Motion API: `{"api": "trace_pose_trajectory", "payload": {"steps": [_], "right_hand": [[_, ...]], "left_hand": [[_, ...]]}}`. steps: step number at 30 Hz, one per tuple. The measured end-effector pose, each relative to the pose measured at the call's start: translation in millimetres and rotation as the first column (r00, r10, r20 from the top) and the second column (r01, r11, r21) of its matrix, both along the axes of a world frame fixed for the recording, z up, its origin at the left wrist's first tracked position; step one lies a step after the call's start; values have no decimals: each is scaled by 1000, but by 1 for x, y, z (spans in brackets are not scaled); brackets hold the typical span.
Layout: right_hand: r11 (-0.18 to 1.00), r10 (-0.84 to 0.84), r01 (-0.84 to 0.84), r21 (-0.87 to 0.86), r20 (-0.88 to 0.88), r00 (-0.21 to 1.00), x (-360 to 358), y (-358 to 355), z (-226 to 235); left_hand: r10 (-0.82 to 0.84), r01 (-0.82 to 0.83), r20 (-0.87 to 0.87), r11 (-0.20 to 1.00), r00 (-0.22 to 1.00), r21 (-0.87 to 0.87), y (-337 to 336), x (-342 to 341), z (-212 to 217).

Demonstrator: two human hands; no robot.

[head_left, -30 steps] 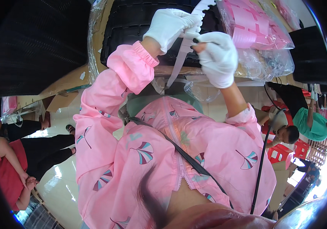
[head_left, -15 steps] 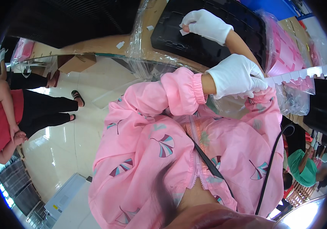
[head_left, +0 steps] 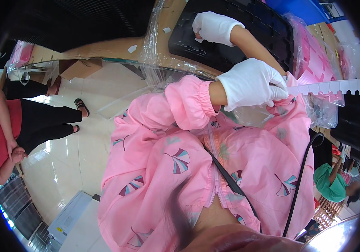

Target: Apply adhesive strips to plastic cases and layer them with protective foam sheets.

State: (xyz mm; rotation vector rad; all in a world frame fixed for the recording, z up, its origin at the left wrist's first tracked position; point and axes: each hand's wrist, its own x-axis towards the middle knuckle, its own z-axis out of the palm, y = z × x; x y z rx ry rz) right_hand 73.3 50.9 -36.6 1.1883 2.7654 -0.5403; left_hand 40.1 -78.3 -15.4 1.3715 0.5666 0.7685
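Note:
My left hand (head_left: 251, 84), in a white glove, pinches the end of a long white strip of labels with a notched edge (head_left: 331, 87). The strip stretches out to the right past my pink sleeve. My right arm reaches across beyond the left hand. My right hand (head_left: 217, 27), also gloved with bare fingertips showing, holds a small white label (head_left: 198, 40) down at a black plastic crate (head_left: 238, 54). Most of that label is hidden under the fingers, so I cannot tell whether it sticks to the crate.
Brown cardboard (head_left: 104, 49) with white scraps (head_left: 132, 48) and clear plastic wrap (head_left: 151, 46) lies left of the crate. Pink panels in plastic (head_left: 314, 59) stand to its right, a blue bin (head_left: 299, 9) behind. A person in red (head_left: 7, 126) stands at left; another in green (head_left: 330, 182) is at right.
My right hand has moved a little left and nearer with the small label, its fingers now lower at the crate. My left hand has shifted slightly left with the strip.

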Motion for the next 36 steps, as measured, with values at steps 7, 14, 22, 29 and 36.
{"api": "trace_pose_trajectory", "payload": {"steps": [7, 14, 22, 29, 36], "right_hand": [[995, -7, 1, 99, 56, 998, -3, -8, 7], [901, -164, 338, 271, -509, 845, 63, 9, -26], [515, -285, 827, -223, -955, -80, 180, -100, -14], [554, -47, 641, 532, -749, 661, 146, -150, 18], [529, -13, 605, 595, -707, 707, 147, -134, 4]], "left_hand": [[-21, 41, -137, 988, 990, 146, -1, -5, 3], [-44, 77, -206, 985, 978, 156, 5, -1, 5], [162, -158, -34, 981, 986, 116, 45, 14, 16], [294, -246, -48, 871, 955, 425, 64, 42, 8], [281, -254, -75, 933, 957, 254, 64, 45, 4]]}}
